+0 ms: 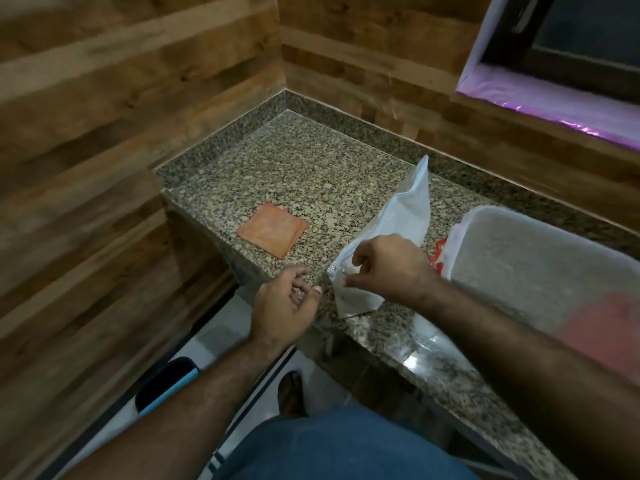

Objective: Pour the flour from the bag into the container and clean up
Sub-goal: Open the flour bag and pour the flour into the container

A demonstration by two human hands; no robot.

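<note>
Pinching the white bag point(398, 216), right hand point(389, 263) fingers curled; left hand point(284, 303) loosely cupped, empty.

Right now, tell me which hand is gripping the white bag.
The right hand pinches the white plastic flour bag; the left hand beside it holds nothing.

A speckled granite counter point(304, 174) fills the corner of a wood-panelled kitchen.

Horizontal wood planks point(104, 116) line both walls above a low granite upstand (same stone as the counter), and a dark window point(571, 39) sits at the upper right, its sill covered in glossy pink film point(540, 98). Pale floor tiles point(221, 334) show below the counter's edge. The light is dim and warm, glinting off the polished stone near the front.
</note>
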